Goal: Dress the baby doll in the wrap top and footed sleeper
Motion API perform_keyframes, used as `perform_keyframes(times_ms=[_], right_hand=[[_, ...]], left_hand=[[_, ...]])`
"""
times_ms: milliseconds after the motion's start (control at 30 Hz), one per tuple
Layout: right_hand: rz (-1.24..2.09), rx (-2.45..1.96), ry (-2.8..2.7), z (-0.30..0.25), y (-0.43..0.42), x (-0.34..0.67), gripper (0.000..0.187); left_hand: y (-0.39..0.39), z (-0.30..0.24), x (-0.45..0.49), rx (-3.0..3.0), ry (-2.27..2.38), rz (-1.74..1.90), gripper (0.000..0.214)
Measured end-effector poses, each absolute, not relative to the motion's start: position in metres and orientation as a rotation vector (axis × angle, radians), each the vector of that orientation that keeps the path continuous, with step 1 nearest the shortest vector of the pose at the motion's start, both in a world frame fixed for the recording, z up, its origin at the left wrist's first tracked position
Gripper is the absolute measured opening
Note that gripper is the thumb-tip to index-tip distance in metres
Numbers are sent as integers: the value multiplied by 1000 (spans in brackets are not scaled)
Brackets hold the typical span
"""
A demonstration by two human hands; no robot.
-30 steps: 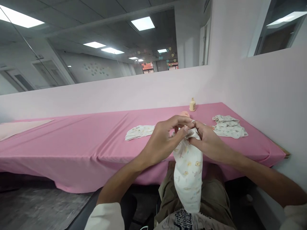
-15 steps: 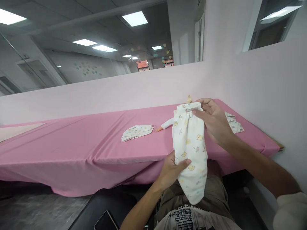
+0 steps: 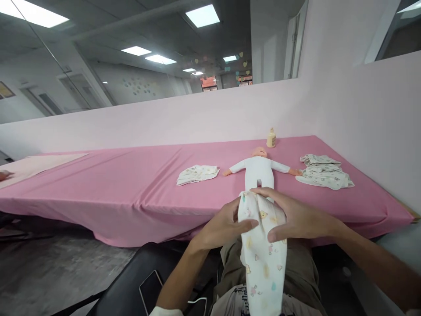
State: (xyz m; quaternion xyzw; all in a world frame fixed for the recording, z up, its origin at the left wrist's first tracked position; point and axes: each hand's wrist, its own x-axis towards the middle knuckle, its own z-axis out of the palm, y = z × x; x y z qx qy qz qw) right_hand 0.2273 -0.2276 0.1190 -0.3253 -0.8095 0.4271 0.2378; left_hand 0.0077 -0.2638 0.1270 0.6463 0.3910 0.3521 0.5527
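Bright ceiling panels (image 3: 202, 15) light evenly; edges bend, slight blur.

A pink-covered table (image 3: 131, 184) carries a doll (image 3: 259, 169), bottle (image 3: 271, 138), folded cloth (image 3: 197, 174) and garment pile (image 3: 324, 171)

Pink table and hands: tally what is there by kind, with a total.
Printed cloth items: 3, a garment held by the left hand and right hand, a folded cloth, a cloth pile
Doll: 1
Bottle: 1
Total: 5
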Motion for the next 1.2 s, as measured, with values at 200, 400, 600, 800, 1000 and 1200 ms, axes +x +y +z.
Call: perform_keyframes(times_ms=[200, 400, 600, 800, 1000, 1200], right_hand=[[1235, -1035, -2224, 104, -230, 214, 90], [1701, -966, -1908, 111, -226, 198, 35], [1871, -890, -1587, 114, -212, 202, 54], [1751, -1010, -1543, 104, -201, 210, 50], [1657, -1050, -1253, 73, -178, 220, 50], [1677, -1104, -1145, 28, -173, 249, 47]], left_hand=[[-257, 124, 5, 1796, 1088, 695, 24], [-262, 114, 5, 1827, 1365, 917, 29], [-252, 99, -6, 1636, 1123, 889, 85], [-234, 50, 0, 1280, 801, 678, 64], [-205, 33, -5, 1051, 1031, 887, 55], [-95, 98, -60, 1182, 1179, 1361, 29]])
